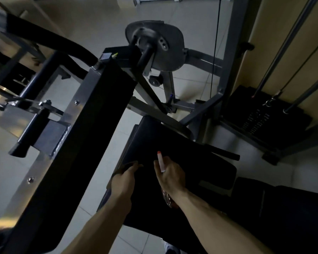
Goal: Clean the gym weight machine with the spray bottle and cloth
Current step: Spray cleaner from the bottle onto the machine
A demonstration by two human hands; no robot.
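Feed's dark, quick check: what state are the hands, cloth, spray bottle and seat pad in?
Left hand: grips the cloth.
Cloth: at the left edge of the seat pad.
Right hand: holds the spray bottle.
Spray bottle: nozzle pointing over the pad.
Seat pad: wet or dry, cannot tell.

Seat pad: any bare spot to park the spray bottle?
Yes: the far half of the seat pad, beyond both hands up to the curved frame bar, looks bare. Its right side also. Crowded near edge: left hand grips the cloth, right hand holds the spray bottle.
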